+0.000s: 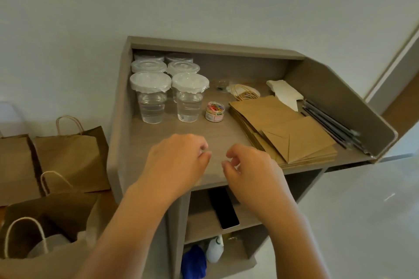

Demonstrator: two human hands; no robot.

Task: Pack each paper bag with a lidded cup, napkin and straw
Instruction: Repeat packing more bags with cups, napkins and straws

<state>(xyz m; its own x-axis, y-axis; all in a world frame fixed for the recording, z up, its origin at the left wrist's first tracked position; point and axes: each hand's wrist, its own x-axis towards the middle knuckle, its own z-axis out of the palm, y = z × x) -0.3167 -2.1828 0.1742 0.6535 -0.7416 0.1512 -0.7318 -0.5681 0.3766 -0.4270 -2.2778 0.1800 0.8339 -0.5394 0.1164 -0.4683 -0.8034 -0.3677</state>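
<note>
While both hands are hovering over the bench (181, 129) front, the left hand (179, 161) is pinching something small, unidentifiable; the right hand (251, 170) is curling loosely, holding nothing. Lidded cups (167, 88) are standing at 11 o'clock, flat paper bags (283, 129), napkins (285, 93) and straws (328, 120) at 2 o'clock, grouped within reach.

Grey desk (181, 129) carries lidded cups (150, 95), flat paper bags (283, 127), napkins (284, 92), straws (331, 123)
</note>
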